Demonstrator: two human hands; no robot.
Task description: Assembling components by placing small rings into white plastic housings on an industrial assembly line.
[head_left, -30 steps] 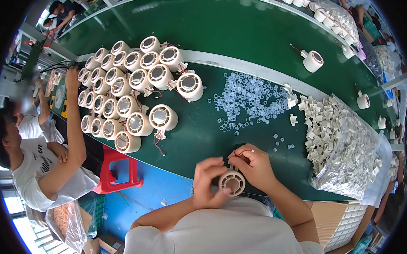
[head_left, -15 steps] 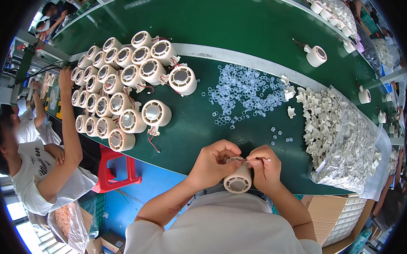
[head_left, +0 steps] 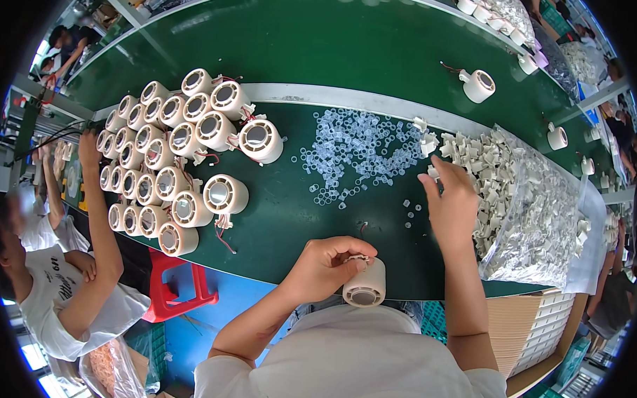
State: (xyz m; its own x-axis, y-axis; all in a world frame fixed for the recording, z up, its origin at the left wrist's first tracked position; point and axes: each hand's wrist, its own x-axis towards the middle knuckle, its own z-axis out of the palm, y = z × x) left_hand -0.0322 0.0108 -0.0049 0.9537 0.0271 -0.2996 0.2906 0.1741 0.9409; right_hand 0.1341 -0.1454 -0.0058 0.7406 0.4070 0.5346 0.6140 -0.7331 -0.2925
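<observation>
Rings (head_left: 355, 148), small and clear, lie in a loose heap on the green bench (head_left: 283, 212). Nearer the wearer than the rings, at the bench's near edge, the left hand (head_left: 324, 268) grips a white motor (head_left: 366, 279), fingers and thumb closed on its upper part. The motor's round slotted end faces the wearer, and a dark red wire (head_left: 363, 228) shows just past the fingers on the side toward the rings.

The right hand (head_left: 453, 207) is to the right of the rings, thumb and forefinger parted around a loose clip (head_left: 433, 173); whether they touch it, I cannot tell. Clips (head_left: 474, 152) heap up further right of the rings, at the mouth of a clear bag (head_left: 542, 221). A few stray rings (head_left: 409, 215) lie nearer the wearer than the heap.

Left of the rings, more motors (head_left: 224, 194) stand in slanting rows, some with red wires trailing. Beyond the rings runs a pale rail (head_left: 301, 94); past it and to the right, a lone motor (head_left: 479, 86) rests on another green surface. Far left of the rings, beyond the motor rows, are a co-worker (head_left: 55, 295) in a white shirt and a red stool (head_left: 162, 292).
</observation>
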